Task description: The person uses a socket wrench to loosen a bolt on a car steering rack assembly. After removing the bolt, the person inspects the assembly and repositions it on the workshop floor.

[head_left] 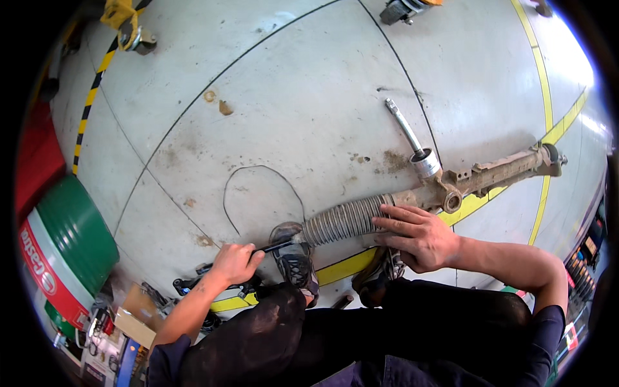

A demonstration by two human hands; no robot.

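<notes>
A dirty steering rack (pixel 496 175) extends rightward across the floor, with a ribbed grey rubber boot (pixel 345 219) around its near-left end. My left hand (pixel 235 263) is closed around a black rod (pixel 276 246) at the boot's narrow end. How far the rod reaches under the fingers is hidden. My right hand (pixel 422 238) lies over the boot's wider end, fingers stretched out and touching its ribs; the thumb is mostly hidden. Beyond that hand, a silver pinion housing with a shaft (pixel 406 126) sticks up from the rack.
A thin bent wire (pixel 261 166) lies on the grey floor beyond my left shoe (pixel 295 258). A green, white and red drum (pixel 74 235) stands at left, near a cardboard box (pixel 138 313). Caster wheels (pixel 403 9) show at the far edge. Yellow lines (pixel 474 208) cross the floor.
</notes>
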